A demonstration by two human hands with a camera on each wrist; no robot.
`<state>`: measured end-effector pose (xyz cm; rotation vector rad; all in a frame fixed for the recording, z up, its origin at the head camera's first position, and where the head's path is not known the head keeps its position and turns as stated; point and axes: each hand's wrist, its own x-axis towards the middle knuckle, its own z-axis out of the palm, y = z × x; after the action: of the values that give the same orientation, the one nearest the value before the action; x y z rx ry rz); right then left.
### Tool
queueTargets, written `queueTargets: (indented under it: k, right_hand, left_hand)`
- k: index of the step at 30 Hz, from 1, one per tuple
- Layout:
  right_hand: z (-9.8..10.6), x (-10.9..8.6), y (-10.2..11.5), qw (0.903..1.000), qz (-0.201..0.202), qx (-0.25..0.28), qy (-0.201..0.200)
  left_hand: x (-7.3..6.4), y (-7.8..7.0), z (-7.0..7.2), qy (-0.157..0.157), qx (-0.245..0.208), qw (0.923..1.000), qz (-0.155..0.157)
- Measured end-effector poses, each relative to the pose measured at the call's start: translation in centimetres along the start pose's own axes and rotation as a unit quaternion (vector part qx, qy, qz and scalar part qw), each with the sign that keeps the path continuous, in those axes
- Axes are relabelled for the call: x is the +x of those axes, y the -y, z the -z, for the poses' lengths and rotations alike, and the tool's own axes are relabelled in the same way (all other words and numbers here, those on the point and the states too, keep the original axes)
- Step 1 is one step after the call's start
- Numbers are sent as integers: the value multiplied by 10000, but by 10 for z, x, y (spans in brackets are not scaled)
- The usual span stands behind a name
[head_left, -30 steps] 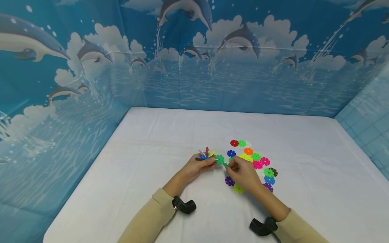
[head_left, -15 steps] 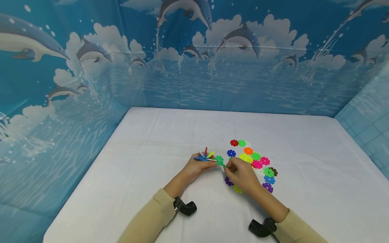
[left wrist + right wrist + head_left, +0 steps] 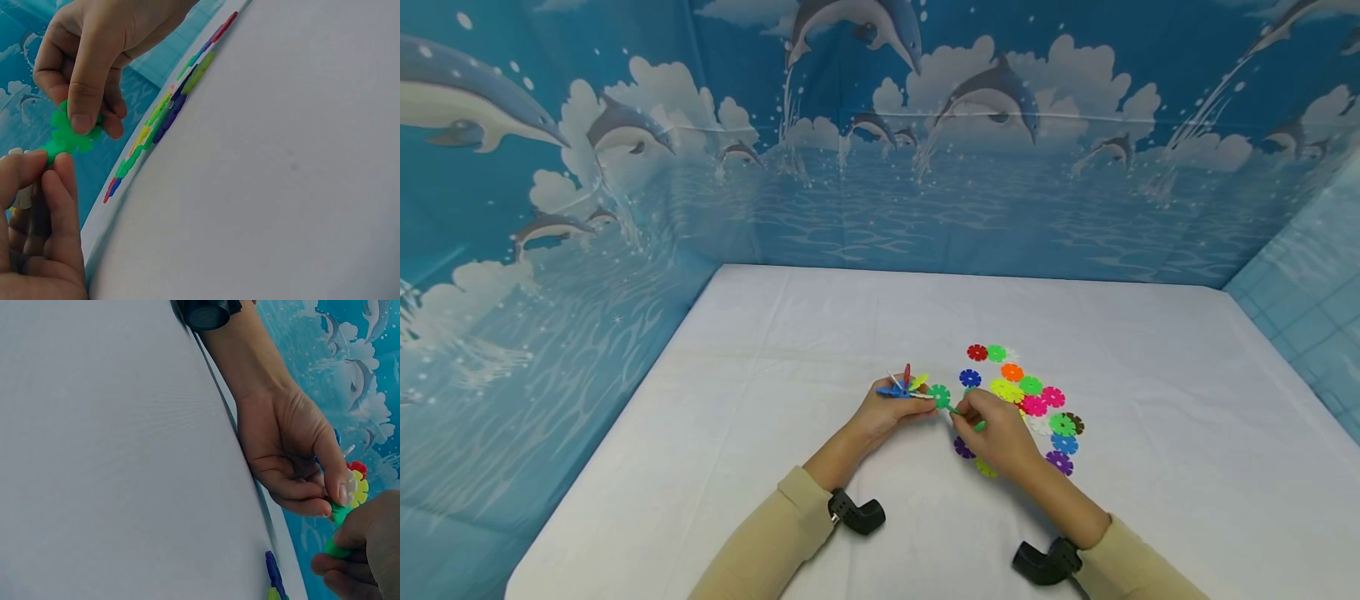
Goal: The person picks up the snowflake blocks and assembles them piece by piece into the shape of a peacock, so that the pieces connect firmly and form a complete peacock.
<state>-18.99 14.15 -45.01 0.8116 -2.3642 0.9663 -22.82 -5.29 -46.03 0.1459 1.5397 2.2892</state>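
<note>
Green disc [image 3: 938, 396]: notched rim, raised above the bench [image 3: 760, 467], between the two hands.
Second green disc [image 3: 76, 134]: edge meets the green disc; whether slotted together, cannot tell.
Left hand [image 3: 880, 414]: narrow, thumb and forefinger pinching the green disc.
Right hand [image 3: 1000, 429]: narrow, thumb and fingers pinching the second green disc.
Cluster [image 3: 898, 390]: blue, red, yellow and white pieces, at the left hand's fingers, set at differing angles.
Loose discs [image 3: 1034, 406]: many colours, flat on the bench, around and beyond the right hand, some overlapping.
Dark purple disc [image 3: 963, 448]: just beside the right hand, partly hidden by it.
Backdrop [image 3: 865, 208]: blue, dolphin print, behind the bench.
</note>
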Motion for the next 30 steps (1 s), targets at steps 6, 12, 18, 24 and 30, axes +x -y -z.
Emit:
queueTargets:
  k: [6,12,18,24,30]
  right_hand:
    - [-1,0,0,10000,-2,-20,0]
    - [0,0,0,10000,-4,-50,85]
    - [7,2,-4,9983,-512,164,222]
    - [12,5,-10,9976,-432,510,173]
    - [12,5,-12,9990,-163,353,232]
  left_hand:
    - [-1,0,1,19,167,9998,-99]
    - [-1,1,2,73,270,9995,-174]
    - [1,2,4,18,38,9999,-123]
    - [1,2,3,97,-40,9999,-31]
    - [-1,0,2,179,-64,9998,-21]
